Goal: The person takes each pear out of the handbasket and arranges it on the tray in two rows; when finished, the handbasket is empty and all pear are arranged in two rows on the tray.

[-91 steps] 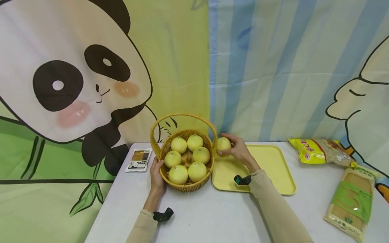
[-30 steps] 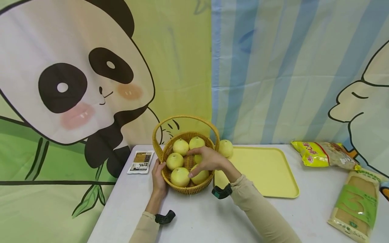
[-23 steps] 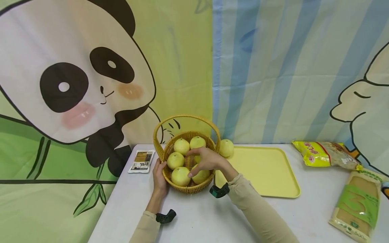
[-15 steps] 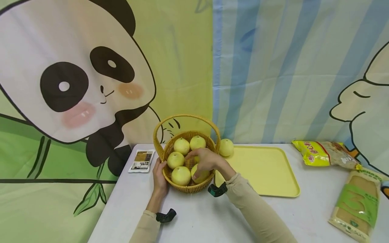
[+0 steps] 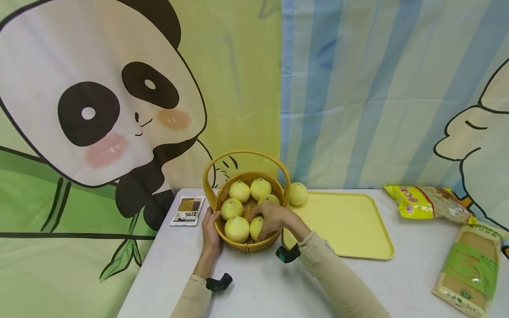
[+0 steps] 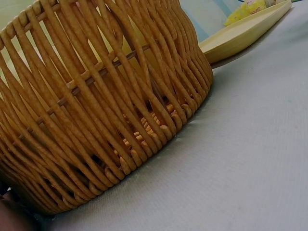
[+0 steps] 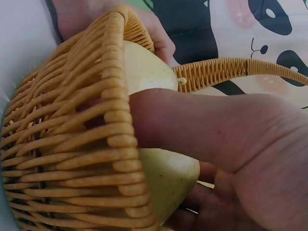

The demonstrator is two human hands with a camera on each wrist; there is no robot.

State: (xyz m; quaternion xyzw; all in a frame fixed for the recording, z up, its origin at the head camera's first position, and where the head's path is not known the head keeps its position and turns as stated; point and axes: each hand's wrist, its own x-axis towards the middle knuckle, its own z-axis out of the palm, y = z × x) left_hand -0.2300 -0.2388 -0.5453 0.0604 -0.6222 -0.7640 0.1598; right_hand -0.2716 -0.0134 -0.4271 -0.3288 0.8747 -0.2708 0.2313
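A woven basket [image 5: 248,247] with a tall arched handle stands on the white table and holds several round pale yellow fruits [image 5: 237,229]. At its left side my left hand [image 5: 210,232] grips the wall, thumb near the rim. My right hand [image 5: 274,219] reaches in from the right, its thumb and fingers curled round the front-right fruit [image 5: 256,226]. In the right wrist view, the thumb goes down between the basket wall and this fruit [image 7: 168,178], with fingers on its far side. The left wrist view shows the basket's weave [image 6: 110,106] close up, its base on the table.
One more fruit [image 5: 298,193] sits at the back left corner of a yellow tray [image 5: 350,225], right of the basket. Farther right lie a yellow food bag [image 5: 429,203] and a green-labelled noodle pack [image 5: 469,267]. A small flat packet [image 5: 188,211] lies to the left.
My right hand has let go of a fruit at the tray's back left corner and moved left into the basket, closing round the front-right fruit. My left hand stays on the basket.
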